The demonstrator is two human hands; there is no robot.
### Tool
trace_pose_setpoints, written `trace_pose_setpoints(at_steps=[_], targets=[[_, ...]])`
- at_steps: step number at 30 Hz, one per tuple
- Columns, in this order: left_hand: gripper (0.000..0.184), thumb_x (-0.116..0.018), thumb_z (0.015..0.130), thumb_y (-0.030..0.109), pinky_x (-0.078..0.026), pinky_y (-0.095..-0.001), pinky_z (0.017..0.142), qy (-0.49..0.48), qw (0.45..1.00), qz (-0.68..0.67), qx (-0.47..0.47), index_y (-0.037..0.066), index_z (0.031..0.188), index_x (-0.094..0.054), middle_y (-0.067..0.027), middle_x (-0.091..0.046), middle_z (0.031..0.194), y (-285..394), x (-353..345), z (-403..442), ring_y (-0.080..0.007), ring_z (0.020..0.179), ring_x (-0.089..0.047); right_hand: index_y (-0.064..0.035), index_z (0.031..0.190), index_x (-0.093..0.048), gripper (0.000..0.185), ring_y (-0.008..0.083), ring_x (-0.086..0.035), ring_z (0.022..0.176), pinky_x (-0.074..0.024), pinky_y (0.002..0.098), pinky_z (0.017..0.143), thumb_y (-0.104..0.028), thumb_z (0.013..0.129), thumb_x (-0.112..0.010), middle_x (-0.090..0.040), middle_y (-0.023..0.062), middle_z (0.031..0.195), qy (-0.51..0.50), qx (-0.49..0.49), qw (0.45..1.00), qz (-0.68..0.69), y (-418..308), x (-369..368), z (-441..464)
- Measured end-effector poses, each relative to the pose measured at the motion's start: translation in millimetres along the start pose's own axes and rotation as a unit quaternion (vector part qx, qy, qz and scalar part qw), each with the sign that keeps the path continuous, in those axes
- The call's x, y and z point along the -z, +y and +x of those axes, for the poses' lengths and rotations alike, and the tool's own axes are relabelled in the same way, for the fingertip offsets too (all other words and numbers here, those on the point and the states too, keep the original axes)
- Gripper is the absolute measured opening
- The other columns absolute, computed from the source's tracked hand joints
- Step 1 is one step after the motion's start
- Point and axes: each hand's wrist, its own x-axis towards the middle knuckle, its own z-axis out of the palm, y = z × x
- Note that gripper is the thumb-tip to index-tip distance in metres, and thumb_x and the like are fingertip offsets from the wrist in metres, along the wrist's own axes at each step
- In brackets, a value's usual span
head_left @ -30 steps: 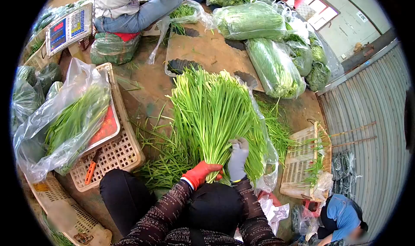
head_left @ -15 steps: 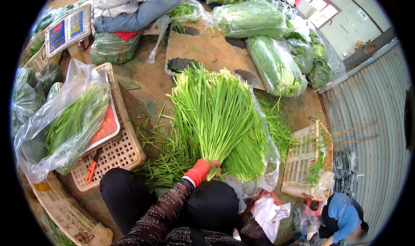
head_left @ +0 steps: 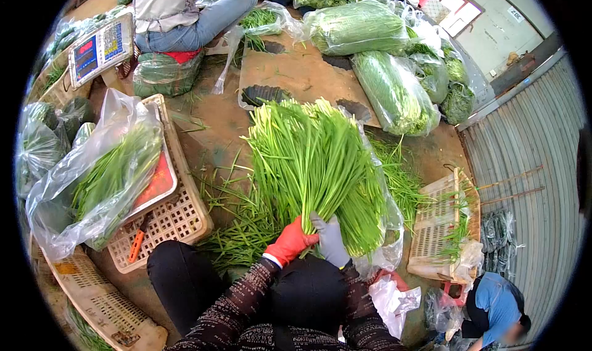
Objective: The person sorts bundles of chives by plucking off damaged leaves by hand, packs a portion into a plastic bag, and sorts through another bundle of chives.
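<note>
My left hand point(head_left: 292, 240), in a red glove, is closed round the narrow lower end of a fanned bunch of garlic chives point(head_left: 305, 147). Against it, my right hand point(head_left: 332, 240), in a grey glove, grips the same stalks from the right side. The leaves spread away from me, with pale tips at the far end. Beneath and right of the bunch, more chives point(head_left: 367, 218) lie on a clear plastic sheet point(head_left: 394, 221). Loose chives point(head_left: 243, 231) are strewn over the floor to the left.
Left stands a crate point(head_left: 185, 221) with an orange-handled knife point(head_left: 135, 246) and a scale pan point(head_left: 165, 184) bearing a bag of chives point(head_left: 117, 172). A digital scale point(head_left: 102, 48), bagged greens point(head_left: 357, 27) and a seated person point(head_left: 179, 30) are farther back. Right are a crate point(head_left: 435, 221) and another person point(head_left: 496, 302).
My right hand has come up from beside my knee and taken hold of the stalk ends beside my left hand. The bunch has shifted slightly to the right in view.
</note>
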Motion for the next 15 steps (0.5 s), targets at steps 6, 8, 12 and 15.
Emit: trace_pose_setpoints(at_steps=[6, 8, 12, 15], targets=[[0.052, -0.066, 0.077, 0.01, -0.047, -0.0337, 0.08, -0.005, 0.925, -0.32, 0.204, -0.001, 0.124, -0.046, -0.0181, -0.061, 0.104, 4.3, 24.5, -2.1, -0.0277, 0.094, -0.059, 0.0063, 0.108, -0.053, 0.026, 0.0209, -0.058, 0.096, -0.0437, 0.0327, 0.089, -0.012, 0.091, -0.046, -0.059, 0.012, 0.109, -0.01, 0.13, 0.991, 0.039, 108.5, 10.1, 33.3], [0.055, -0.063, 0.072, 0.003, -0.047, -0.0343, 0.081, -0.031, 0.966, -0.217, 0.136, -0.002, 0.124, -0.046, -0.0205, -0.06, 0.106, -25.2, 33.7, 1.3, -0.0302, 0.096, -0.058, 0.0056, 0.107, -0.053, 0.023, 0.0226, -0.058, 0.096, -0.0446, 0.0355, 0.09, -0.009, 0.091, -0.044, -0.059, 0.0134, 0.107, 0.003, 0.069, 0.983, 0.171, 101.3, 10.4, 25.2], [0.065, -0.06, 0.062, -0.007, -0.044, -0.0364, 0.088, -0.082, 0.924, 0.361, -0.099, -0.004, 0.125, -0.044, -0.0265, -0.055, 0.112, 2.8, 37.9, -9.8, -0.0371, 0.105, -0.053, 0.0058, 0.104, -0.053, 0.023, 0.0226, -0.058, 0.095, -0.0453, 0.0362, 0.089, -0.011, 0.092, -0.041, -0.06, 0.0142, 0.103, 0.013, -0.001, 0.949, 0.315, 101.5, 18.3, 23.4], [0.061, -0.065, 0.066, 0.001, -0.045, -0.0357, 0.089, -0.064, 0.934, 0.318, -0.152, -0.003, 0.123, -0.045, -0.0255, -0.056, 0.111, -3.7, 34.1, -10.4, -0.0361, 0.103, -0.056, 0.0045, 0.104, -0.053, 0.028, 0.018, -0.057, 0.09, -0.0452, 0.0319, 0.082, -0.019, 0.093, -0.042, -0.061, 0.0119, 0.096, 0.037, -0.021, 0.983, 0.176, 56.8, 15.3, 3.3]])
